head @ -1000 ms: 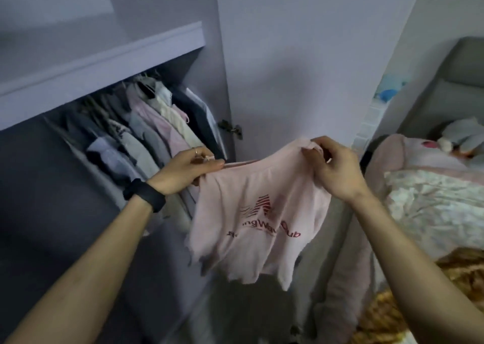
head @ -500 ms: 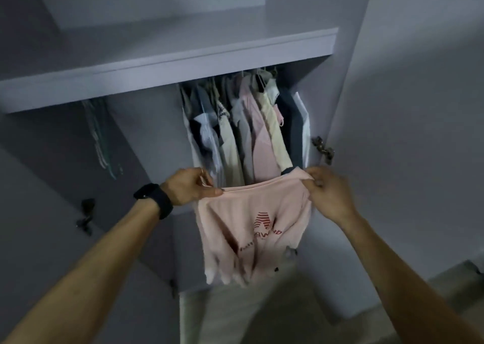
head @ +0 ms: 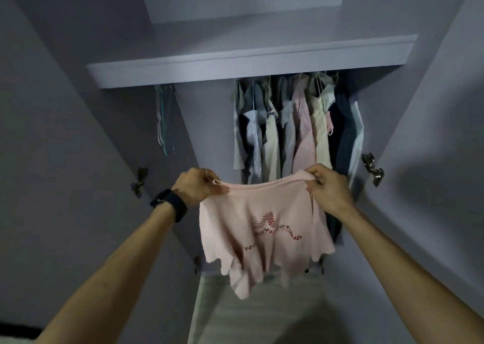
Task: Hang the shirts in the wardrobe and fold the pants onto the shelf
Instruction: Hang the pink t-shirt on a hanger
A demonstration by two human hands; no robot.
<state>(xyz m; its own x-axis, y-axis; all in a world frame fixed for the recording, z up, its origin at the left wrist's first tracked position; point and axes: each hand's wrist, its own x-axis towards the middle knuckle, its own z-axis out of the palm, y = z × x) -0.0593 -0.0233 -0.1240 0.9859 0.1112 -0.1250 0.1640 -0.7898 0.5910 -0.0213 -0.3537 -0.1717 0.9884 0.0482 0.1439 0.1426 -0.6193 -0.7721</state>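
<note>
A pale pink shirt (head: 262, 228) with a red printed logo hangs spread between my hands in front of the open wardrobe. My left hand (head: 199, 186), with a black watch on its wrist, pinches the shirt's upper left edge. My right hand (head: 327, 189) grips the upper right edge. Behind the shirt, several hung garments (head: 296, 128) crowd the right part of the rail under the wardrobe shelf (head: 235, 66). The shirt's lower hem dangles loose and wrinkled.
Empty wire hangers (head: 163, 118) hang at the left end of the rail. Both wardrobe doors stand open, the left door (head: 65, 160) and the right door (head: 432, 160), with metal hinges (head: 372, 165) showing. A lower panel (head: 262, 312) lies beneath the shirt.
My view swung left from the bed side to face the wardrobe straight on. Both hands carried the pink shirt along and keep hold of its top edge, now in front of the hung clothes.
</note>
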